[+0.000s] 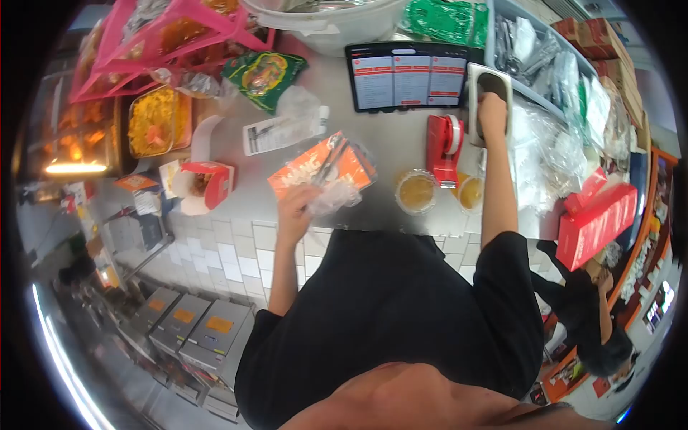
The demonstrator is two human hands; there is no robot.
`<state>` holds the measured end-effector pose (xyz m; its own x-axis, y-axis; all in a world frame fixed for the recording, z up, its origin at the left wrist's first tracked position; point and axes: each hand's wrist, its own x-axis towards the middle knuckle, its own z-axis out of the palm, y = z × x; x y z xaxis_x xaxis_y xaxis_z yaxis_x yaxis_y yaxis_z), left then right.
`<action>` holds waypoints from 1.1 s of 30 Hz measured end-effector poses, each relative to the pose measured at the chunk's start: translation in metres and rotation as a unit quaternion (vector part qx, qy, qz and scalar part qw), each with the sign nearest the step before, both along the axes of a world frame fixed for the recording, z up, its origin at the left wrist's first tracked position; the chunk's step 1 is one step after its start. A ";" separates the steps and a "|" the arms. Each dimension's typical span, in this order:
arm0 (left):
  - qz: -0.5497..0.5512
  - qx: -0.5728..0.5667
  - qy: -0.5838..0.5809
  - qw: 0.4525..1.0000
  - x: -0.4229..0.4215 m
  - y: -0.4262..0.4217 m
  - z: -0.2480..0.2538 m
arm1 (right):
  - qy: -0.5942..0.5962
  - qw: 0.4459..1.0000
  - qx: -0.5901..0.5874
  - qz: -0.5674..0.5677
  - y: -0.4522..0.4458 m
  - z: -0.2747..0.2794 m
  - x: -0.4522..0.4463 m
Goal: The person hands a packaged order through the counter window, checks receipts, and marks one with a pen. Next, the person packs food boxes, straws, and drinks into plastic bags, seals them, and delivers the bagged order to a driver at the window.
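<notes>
The left hand (295,209) has its fingers closed on the near, bunched part of a see-through bag (340,199), which lies over an orange packet (297,174); the grip probably keeps both from sliding. The right hand (492,115) reaches down into a metal container (507,97); its fingertips are hidden inside, so I cannot tell how far they are spread or whether they hold anything. Having that container within arm's reach presumably lets one hand dip in while the other minds the bag.

Around the hands, a red tape dispenser (434,147) stands just left of the container, with two lidded tubs (416,192) (469,193) near it, close to the front edge of the tabletop (380,132). The tablet (410,82) faces the person, likely for easy reading. Bare metal between packet and dispenser gives the left hand sideways room. The right is tighter: tablet and dispenser on one side, plastic bags (541,143) on the other, the container's rim around the wrist.
</notes>
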<state>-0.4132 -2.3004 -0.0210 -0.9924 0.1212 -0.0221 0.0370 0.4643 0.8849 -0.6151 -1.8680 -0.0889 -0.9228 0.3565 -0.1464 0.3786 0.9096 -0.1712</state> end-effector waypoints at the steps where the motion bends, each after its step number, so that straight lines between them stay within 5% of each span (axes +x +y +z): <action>1: -0.032 0.002 -0.013 0.999 -0.001 -0.003 0.000 | 0.030 0.999 -0.002 0.011 0.003 0.001 0.000; 4: -0.063 0.010 -0.056 0.996 -0.009 -0.001 0.013 | 0.145 0.989 -0.015 0.011 0.001 0.008 0.009; 10: -0.077 0.044 -0.076 0.993 -0.012 -0.002 0.012 | 0.174 0.968 -0.168 -0.062 -0.003 0.035 0.037; 19: -0.060 0.044 -0.042 0.996 -0.008 -0.005 0.004 | 0.270 0.923 -0.236 -0.139 -0.021 0.054 0.050; 22: -0.041 0.062 -0.068 0.995 -0.003 -0.008 -0.005 | 0.335 0.877 -0.319 -0.130 -0.017 0.040 0.052; 25: -0.049 0.006 -0.023 0.999 0.000 -0.006 -0.002 | 0.264 0.839 -0.471 -0.069 -0.060 0.088 0.072; 28: -0.093 -0.076 0.025 0.992 0.000 -0.009 0.005 | 0.167 0.864 -0.460 0.117 -0.110 0.118 0.100; 33: -0.103 -0.051 0.025 0.993 -0.005 -0.010 0.014 | 0.248 0.859 -0.437 0.098 -0.129 0.104 0.100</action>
<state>-0.4177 -2.3106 -0.0069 -0.9470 0.3211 0.0034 0.1822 0.5287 0.8290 -0.5156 -1.9971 0.0155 -0.9788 0.1404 0.1492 -0.0837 0.3907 -0.9167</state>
